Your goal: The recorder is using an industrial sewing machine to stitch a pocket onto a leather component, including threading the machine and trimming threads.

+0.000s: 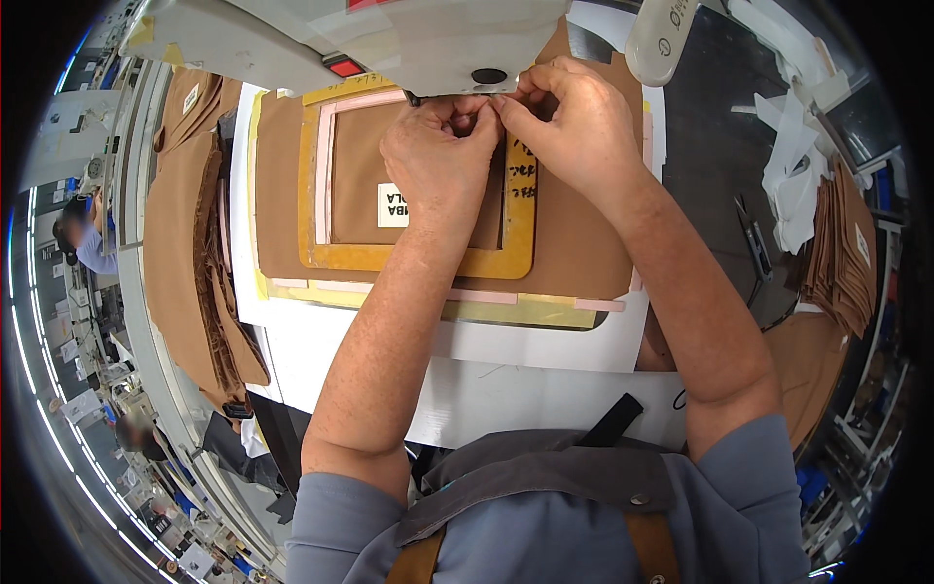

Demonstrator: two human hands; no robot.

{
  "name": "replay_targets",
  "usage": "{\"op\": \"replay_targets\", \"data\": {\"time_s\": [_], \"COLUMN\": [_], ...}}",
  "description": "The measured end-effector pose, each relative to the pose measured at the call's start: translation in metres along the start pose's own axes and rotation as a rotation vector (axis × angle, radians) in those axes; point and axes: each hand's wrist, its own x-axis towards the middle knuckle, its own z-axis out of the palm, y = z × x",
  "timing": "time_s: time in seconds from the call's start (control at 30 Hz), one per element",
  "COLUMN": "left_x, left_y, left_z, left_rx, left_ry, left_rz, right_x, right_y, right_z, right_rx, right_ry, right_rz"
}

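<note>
Far left on my feed: a pile of brown fabric pieces (180,273) by a pale rail. Next, a brown panel (282,209) lies flat over a pale yellow board (555,314), which rests on white sheeting (545,350). On the panel sits a yellow rectangular frame (355,257), pink strip (322,185) lining its left inner edge. Within its opening, a white label (391,206), partly covered by my left wrist.

My left hand (438,156) is over the opening, fingers curled, thumb tip near the index. The white sewing-machine head (389,39) overhangs the fingertips. My right hand (574,127) meets it from the right, thumb and index drawn together; I cannot tell whether either grips anything.

Further right: a slim hand tool (753,243), crumpled white material (790,190), and a stack of folded brown pieces (837,258).
</note>
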Motion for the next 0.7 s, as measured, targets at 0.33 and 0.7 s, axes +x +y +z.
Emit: {"op": "replay_targets", "data": {"time_s": [0.33,0.7], "left_x": [0.000,0.000], "left_y": [0.000,-0.004], "left_z": [0.001,0.004], "left_rx": [-0.062,-0.103], "left_ry": [0.003,-0.017], "left_rz": [-0.033,-0.031], "right_x": [0.001,0.012], "right_y": [0.001,0.010], "right_z": [0.003,-0.009], "right_rx": [-0.015,0.209], "right_ry": [0.043,0.004], "right_rz": [0.003,0.039]}}
